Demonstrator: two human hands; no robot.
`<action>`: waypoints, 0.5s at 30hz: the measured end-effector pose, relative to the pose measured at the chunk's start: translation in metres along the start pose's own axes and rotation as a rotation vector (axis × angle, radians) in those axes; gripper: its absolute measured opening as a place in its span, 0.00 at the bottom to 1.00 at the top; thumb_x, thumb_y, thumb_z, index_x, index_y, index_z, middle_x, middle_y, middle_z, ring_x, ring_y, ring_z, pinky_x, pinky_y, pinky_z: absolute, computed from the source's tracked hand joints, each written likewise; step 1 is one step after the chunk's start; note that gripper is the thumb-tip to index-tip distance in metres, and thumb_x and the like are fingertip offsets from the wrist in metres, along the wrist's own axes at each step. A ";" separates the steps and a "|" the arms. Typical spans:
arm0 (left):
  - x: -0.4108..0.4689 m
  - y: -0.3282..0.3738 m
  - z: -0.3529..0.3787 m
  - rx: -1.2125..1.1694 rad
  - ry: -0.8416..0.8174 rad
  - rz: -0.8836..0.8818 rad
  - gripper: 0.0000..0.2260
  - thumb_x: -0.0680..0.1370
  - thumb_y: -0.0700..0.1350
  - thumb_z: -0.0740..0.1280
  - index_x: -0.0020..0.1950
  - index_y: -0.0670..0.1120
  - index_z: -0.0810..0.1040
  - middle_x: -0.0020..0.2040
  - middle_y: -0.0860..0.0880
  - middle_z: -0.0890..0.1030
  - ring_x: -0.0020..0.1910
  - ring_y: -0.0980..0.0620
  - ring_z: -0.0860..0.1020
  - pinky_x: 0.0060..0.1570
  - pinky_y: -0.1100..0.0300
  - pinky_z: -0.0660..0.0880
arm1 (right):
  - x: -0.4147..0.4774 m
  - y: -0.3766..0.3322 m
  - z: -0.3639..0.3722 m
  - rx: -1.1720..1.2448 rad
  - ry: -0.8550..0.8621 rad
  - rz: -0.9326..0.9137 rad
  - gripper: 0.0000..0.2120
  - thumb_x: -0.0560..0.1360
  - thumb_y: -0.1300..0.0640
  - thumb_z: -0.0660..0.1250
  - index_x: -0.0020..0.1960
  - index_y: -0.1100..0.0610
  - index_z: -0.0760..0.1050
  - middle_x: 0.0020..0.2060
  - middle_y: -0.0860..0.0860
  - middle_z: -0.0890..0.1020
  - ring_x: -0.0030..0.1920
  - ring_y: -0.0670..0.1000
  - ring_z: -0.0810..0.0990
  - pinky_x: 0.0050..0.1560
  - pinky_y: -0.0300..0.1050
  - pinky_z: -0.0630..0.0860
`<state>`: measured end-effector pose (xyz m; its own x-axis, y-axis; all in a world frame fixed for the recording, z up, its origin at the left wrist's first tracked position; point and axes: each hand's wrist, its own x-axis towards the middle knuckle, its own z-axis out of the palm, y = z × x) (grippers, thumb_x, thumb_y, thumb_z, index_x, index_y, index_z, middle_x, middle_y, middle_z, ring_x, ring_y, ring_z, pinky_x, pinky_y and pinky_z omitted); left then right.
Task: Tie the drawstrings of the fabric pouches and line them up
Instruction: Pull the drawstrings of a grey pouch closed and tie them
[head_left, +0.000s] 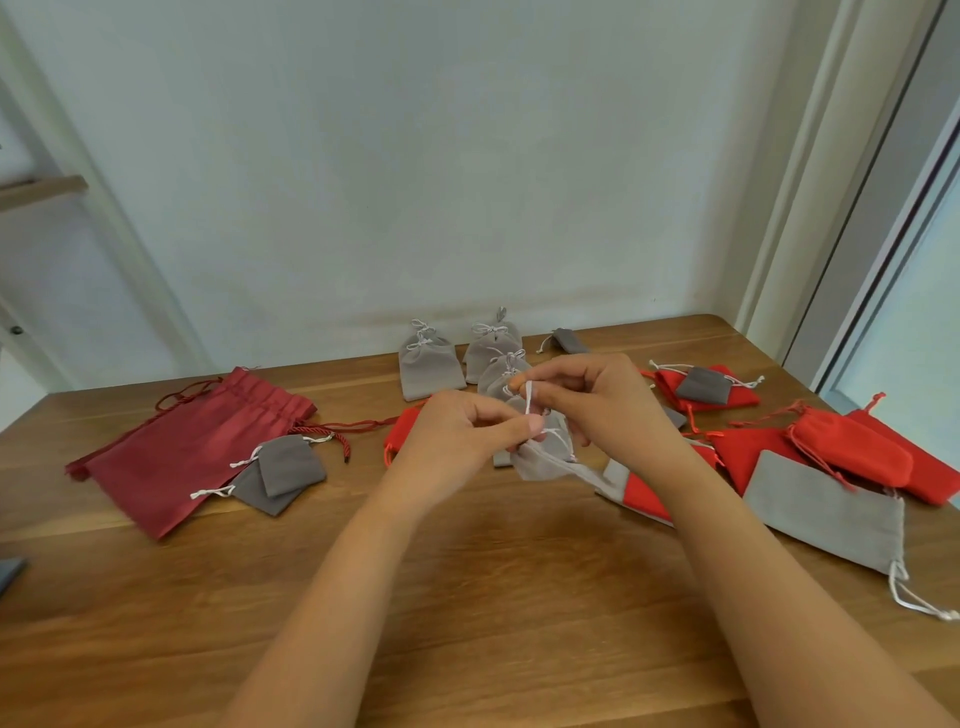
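Observation:
A small light grey pouch hangs between my hands above the wooden table. My left hand pinches one white drawstring end beside the pouch's neck. My right hand pinches the other white drawstring, pulled upward. Behind my hands, several light grey pouches with tied bows stand near the wall. Two dark grey pouches lie on a large dark red pouch at the left.
Bright red pouches and a larger light grey pouch lie scattered at the right. A dark grey pouch rests on a red one at the back right. Another dark grey pouch lies by the wall.

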<state>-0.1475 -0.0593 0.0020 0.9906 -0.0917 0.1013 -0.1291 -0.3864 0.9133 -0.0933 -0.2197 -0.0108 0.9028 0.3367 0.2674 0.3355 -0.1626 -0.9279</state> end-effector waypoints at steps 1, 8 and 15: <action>0.001 -0.001 0.000 0.002 0.034 0.009 0.07 0.76 0.42 0.70 0.46 0.40 0.85 0.22 0.59 0.76 0.22 0.66 0.71 0.28 0.76 0.65 | 0.000 0.000 0.000 -0.021 0.007 0.000 0.07 0.76 0.61 0.68 0.51 0.54 0.83 0.38 0.48 0.85 0.23 0.44 0.70 0.23 0.37 0.69; 0.009 -0.013 -0.002 -0.007 0.241 -0.023 0.09 0.75 0.48 0.71 0.35 0.54 0.85 0.33 0.52 0.83 0.36 0.53 0.79 0.41 0.63 0.70 | -0.001 -0.002 -0.006 0.097 0.088 -0.157 0.11 0.73 0.69 0.68 0.47 0.54 0.74 0.49 0.54 0.82 0.26 0.53 0.62 0.26 0.42 0.62; 0.008 -0.010 0.002 0.064 0.255 0.059 0.09 0.76 0.45 0.70 0.36 0.49 0.85 0.32 0.57 0.83 0.34 0.65 0.77 0.37 0.74 0.68 | -0.003 -0.003 0.005 -0.220 -0.067 -0.102 0.15 0.68 0.60 0.76 0.53 0.50 0.80 0.47 0.43 0.83 0.27 0.43 0.71 0.30 0.34 0.72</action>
<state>-0.1388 -0.0583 -0.0075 0.9594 0.1154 0.2573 -0.1815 -0.4456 0.8767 -0.0982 -0.2151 -0.0099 0.8436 0.4217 0.3325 0.4815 -0.3199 -0.8160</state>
